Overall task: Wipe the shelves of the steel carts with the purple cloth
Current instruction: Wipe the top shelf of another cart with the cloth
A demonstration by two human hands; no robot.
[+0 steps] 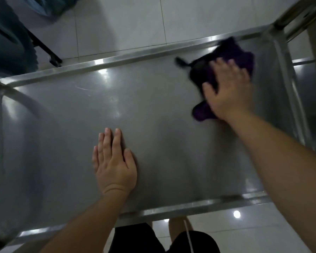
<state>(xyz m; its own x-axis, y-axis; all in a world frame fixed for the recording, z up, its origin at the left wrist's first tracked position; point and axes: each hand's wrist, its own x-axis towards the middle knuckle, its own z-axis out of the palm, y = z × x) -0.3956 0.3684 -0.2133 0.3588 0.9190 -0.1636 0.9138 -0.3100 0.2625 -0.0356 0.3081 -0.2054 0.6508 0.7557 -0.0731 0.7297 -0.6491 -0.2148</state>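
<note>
The top shelf of a steel cart (153,99) fills the view, shiny with a raised rim. The purple cloth (232,53) lies crumpled on the shelf's far right part, close to the back rim and blurred. My right hand (228,88) lies flat on top of the cloth with fingers spread, pressing it against the steel. My left hand (113,161) rests palm down on the bare steel near the front middle, fingers straight and together, holding nothing.
The cart's curved handle rail (16,99) runs along the left end. Upright steel posts (288,24) rise at the far right corner, with a second steel surface (314,84) beyond. White tiled floor (117,24) surrounds the cart; a dark frame and teal fabric (9,39) stand at upper left.
</note>
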